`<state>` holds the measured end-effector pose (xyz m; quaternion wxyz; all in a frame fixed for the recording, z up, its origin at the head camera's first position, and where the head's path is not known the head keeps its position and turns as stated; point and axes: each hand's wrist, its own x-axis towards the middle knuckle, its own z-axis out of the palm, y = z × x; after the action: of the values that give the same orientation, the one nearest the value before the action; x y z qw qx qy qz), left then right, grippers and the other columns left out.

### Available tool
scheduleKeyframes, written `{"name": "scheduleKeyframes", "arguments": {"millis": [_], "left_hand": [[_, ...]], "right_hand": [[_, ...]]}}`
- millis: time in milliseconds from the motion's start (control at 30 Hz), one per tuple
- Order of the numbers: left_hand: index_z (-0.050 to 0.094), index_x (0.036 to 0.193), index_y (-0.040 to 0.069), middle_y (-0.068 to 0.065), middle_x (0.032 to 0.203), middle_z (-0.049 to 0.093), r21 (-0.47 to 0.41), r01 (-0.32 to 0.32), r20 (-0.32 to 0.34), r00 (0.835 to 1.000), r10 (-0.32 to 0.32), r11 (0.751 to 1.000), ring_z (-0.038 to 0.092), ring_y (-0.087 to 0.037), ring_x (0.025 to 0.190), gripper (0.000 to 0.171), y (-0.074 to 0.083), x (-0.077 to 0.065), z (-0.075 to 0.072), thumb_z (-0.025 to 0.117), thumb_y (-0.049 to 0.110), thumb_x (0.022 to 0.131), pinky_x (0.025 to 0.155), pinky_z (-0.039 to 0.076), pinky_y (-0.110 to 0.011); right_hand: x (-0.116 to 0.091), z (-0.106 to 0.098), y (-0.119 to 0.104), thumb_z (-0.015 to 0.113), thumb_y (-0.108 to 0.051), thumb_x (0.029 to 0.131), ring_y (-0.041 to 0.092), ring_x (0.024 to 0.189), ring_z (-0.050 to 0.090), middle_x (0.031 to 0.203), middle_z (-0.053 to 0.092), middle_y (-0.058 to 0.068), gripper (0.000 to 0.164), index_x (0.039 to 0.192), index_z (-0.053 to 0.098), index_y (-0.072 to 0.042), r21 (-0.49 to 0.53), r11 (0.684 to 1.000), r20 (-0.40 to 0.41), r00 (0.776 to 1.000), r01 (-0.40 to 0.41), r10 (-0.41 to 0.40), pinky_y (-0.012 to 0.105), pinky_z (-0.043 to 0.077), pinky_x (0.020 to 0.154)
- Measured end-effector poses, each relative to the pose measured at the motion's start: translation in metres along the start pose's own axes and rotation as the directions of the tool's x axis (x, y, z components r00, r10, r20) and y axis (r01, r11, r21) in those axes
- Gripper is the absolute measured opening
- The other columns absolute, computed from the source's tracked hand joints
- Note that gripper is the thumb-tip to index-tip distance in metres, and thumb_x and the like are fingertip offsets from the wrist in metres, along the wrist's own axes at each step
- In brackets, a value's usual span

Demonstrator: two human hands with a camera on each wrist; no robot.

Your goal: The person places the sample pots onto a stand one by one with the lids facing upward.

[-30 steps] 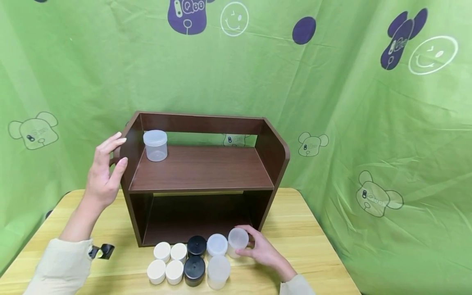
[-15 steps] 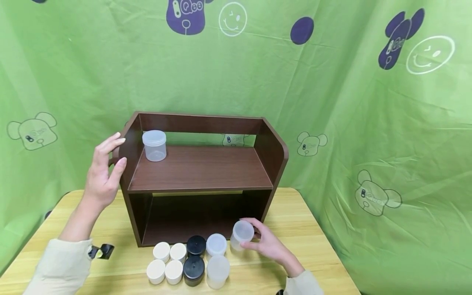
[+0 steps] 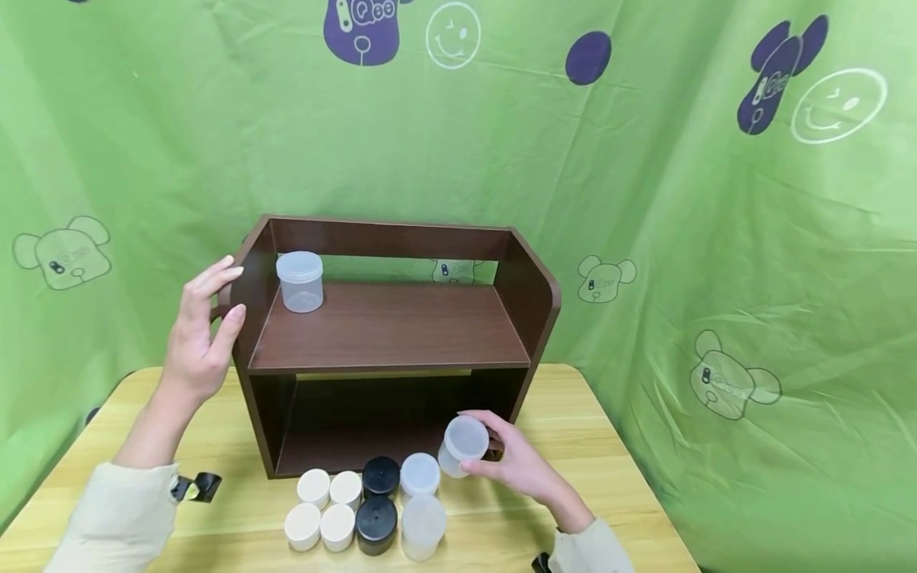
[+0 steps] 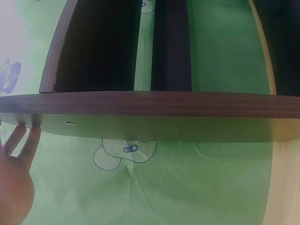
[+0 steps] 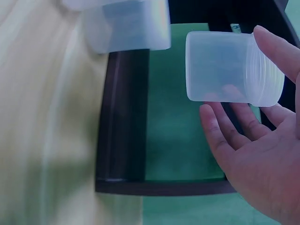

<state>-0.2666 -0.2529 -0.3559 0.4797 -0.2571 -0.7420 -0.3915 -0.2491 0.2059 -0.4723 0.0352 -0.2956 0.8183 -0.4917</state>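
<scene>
My right hand (image 3: 516,458) grips a translucent plastic jar (image 3: 464,446) with a screw lid, in front of the shelf's lower right. In the right wrist view the thumb lies at the lid of the jar (image 5: 220,68) and the other fingers pass along its far side. My left hand (image 3: 199,334) rests with spread, fairly straight fingers against the outer left side of the dark brown two-tier shelf (image 3: 394,326). The left wrist view shows its fingertips at the edge of the side panel (image 4: 154,104). A similar clear jar (image 3: 301,282) stands on the upper tier at left.
In front of the shelf, on the wooden table (image 3: 587,509), stand several lidded jars: small white ones (image 3: 303,525), two black ones (image 3: 376,524) and two translucent ones (image 3: 423,525). A green printed cloth (image 3: 645,199) hangs behind and at both sides.
My right hand has lifted the translucent jar from beside the others and moved it up toward the shelf, then slightly left. The left hand stays against the shelf side.
</scene>
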Motion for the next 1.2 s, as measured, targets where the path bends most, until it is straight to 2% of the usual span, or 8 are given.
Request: {"name": "scheduleKeyframes", "arguments": {"millis": [200, 767, 967, 1200], "left_hand": [[0.05, 0.139, -0.006, -0.025, 0.152, 0.047, 0.003, 0.009, 0.005, 1.0, -0.009, 1.0, 0.037, -0.009, 0.149, 0.048, 0.0, 0.001, -0.001, 0.055, -0.007, 0.091, 0.123, 0.029, -0.022], [0.05, 0.138, -0.008, -0.028, 0.151, 0.047, -0.013, 0.016, -0.01, 1.0, -0.016, 1.0, 0.038, -0.009, 0.148, 0.047, 0.003, 0.001, 0.0, 0.054, -0.008, 0.091, 0.121, 0.032, -0.019], [0.05, 0.137, -0.008, -0.028, 0.15, 0.048, -0.013, 0.005, -0.015, 1.0, -0.005, 1.0, 0.039, -0.01, 0.148, 0.046, 0.003, 0.002, 0.0, 0.054, -0.007, 0.091, 0.12, 0.033, -0.018], [0.051, 0.138, -0.007, -0.026, 0.151, 0.048, -0.012, -0.004, -0.012, 1.0, 0.004, 1.0, 0.039, -0.011, 0.148, 0.045, 0.0, 0.001, 0.0, 0.054, -0.002, 0.094, 0.119, 0.034, -0.017]], "right_hand": [[0.008, 0.0, -0.02, 0.084, -0.015, 0.086, 0.014, 0.109, 0.067, 0.128, 0.067, 0.012, 0.065, 0.144, 0.055, -0.009, 0.018, 0.999, 0.003, 0.999, 0.042, -0.042, 0.026, 0.056, 0.097], [0.034, 0.012, -0.084, 0.086, -0.019, 0.084, 0.013, 0.116, 0.065, 0.133, 0.066, -0.001, 0.07, 0.147, 0.055, -0.016, 0.002, 0.993, 0.029, 0.993, 0.114, -0.114, 0.029, 0.054, 0.104], [0.046, 0.015, -0.103, 0.087, -0.019, 0.083, 0.013, 0.115, 0.065, 0.13, 0.067, -0.005, 0.07, 0.146, 0.057, -0.024, -0.011, 0.992, 0.038, 0.991, 0.129, -0.128, 0.032, 0.055, 0.105], [0.061, 0.018, -0.127, 0.088, -0.016, 0.082, 0.013, 0.119, 0.064, 0.134, 0.065, -0.008, 0.072, 0.147, 0.056, -0.021, -0.017, 0.988, 0.055, 0.987, 0.153, -0.152, 0.032, 0.054, 0.107]]}}
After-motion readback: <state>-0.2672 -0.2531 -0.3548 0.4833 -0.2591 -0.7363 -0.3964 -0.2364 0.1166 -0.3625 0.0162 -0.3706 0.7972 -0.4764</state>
